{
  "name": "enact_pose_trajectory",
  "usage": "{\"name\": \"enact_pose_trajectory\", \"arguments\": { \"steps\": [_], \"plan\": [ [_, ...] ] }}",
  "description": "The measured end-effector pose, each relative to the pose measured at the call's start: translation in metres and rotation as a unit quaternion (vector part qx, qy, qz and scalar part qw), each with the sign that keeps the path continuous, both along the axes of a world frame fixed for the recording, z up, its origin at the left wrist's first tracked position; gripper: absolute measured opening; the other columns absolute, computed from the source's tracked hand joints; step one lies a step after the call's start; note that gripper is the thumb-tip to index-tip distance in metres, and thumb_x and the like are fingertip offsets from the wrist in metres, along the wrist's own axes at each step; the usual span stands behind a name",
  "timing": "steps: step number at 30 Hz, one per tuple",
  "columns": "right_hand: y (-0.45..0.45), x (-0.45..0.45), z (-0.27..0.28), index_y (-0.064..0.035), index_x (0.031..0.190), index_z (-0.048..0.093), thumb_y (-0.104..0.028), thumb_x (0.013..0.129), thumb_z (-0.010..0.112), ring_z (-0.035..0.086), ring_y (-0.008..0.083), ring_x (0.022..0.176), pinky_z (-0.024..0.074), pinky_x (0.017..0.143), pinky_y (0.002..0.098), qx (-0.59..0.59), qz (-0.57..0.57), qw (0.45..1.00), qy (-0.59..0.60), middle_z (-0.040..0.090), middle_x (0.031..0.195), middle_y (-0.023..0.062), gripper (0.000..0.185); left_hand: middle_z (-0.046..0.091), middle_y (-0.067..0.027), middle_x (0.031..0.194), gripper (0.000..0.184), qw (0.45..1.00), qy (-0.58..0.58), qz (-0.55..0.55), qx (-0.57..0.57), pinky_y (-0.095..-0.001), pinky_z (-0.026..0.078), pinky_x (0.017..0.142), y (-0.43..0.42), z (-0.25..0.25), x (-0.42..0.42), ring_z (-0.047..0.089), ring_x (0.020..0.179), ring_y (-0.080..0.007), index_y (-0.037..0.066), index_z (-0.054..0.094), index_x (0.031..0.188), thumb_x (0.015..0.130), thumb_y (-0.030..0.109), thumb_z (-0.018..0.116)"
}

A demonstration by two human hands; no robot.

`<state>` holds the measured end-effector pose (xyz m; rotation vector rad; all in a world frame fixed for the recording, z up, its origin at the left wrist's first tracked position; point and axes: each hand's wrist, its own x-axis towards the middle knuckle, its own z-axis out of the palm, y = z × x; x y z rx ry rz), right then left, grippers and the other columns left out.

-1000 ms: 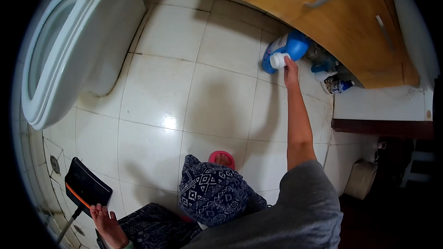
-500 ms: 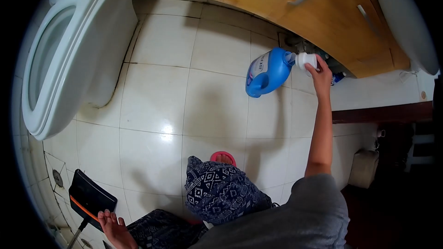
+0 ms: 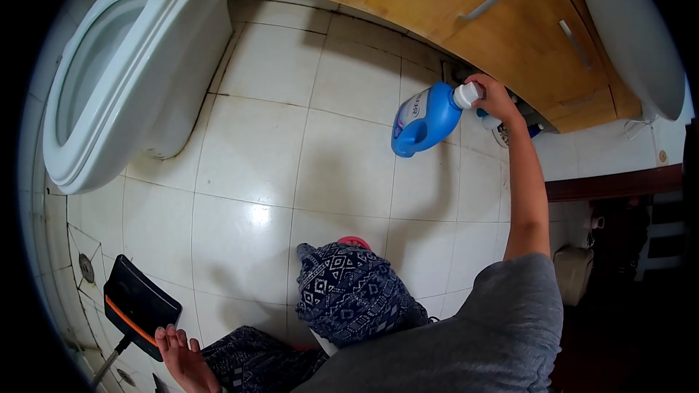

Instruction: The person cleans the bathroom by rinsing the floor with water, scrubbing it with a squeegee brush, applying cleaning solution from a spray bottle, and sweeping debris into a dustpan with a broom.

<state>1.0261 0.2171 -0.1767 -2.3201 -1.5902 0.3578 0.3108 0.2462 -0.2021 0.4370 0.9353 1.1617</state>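
Right grip [image 3: 498, 99] around the white cap [image 3: 466, 95] of a blue bottle [image 3: 435, 118]

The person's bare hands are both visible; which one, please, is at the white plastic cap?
The right hand, gripping the round white plastic cap at the neck of the blue plastic bottle; the left hand is open near the black, orange-edged dustpan.

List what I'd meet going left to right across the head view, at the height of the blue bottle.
The white toilet, then the blue bottle, then the white cap at its mouth, then your right hand, its fingers on that cap.
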Motion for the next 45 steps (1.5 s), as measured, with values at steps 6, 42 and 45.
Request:
{"name": "enact_pose_trajectory", "arguments": {
  "steps": [6, 42, 45],
  "plan": [
    [0.016, -0.022, -0.001, -0.0002, 0.088, 0.06, -0.002, 0.053, 0.074, 0.059, 0.0266, 0.081, 0.0469, 0.074, 0.0337, -0.037, -0.003, 0.993, -0.113, 0.061, 0.085, 0.0151, 0.038, 0.046, -0.0001, 0.099, 0.03, 0.984, 0.171, 0.028, -0.043, -0.0198, 0.036, 0.067, -0.002, 0.008, 0.015, 0.045, 0.083, -0.0073, 0.01, 0.042, 0.112, 0.083, 0.012, 0.05],
    [0.018, -0.025, -0.039, 0.0012, 0.089, 0.058, -0.047, 0.077, 0.057, 0.057, 0.0404, 0.082, 0.0467, 0.069, 0.0425, -0.141, -0.226, 0.919, -0.289, 0.059, 0.083, 0.0251, 0.05, 0.046, 0.0, 0.095, 0.026, 0.986, 0.163, 0.018, -0.036, -0.0187, 0.038, 0.063, 0.002, 0.003, 0.024, 0.044, 0.079, -0.0066, 0.01, 0.043, 0.104, 0.081, 0.013, 0.053],
    [0.023, -0.048, -0.033, 0.0052, 0.087, 0.056, -0.048, 0.075, 0.059, 0.058, 0.04, 0.08, 0.0467, 0.069, 0.0425, -0.149, -0.309, 0.899, -0.272, 0.059, 0.083, 0.0263, 0.055, 0.046, 0.0003, 0.094, 0.025, 0.986, 0.163, 0.016, -0.039, -0.0189, 0.037, 0.062, 0.003, 0.002, 0.024, 0.044, 0.079, -0.0066, 0.01, 0.044, 0.104, 0.081, 0.013, 0.052]
  ]
}}
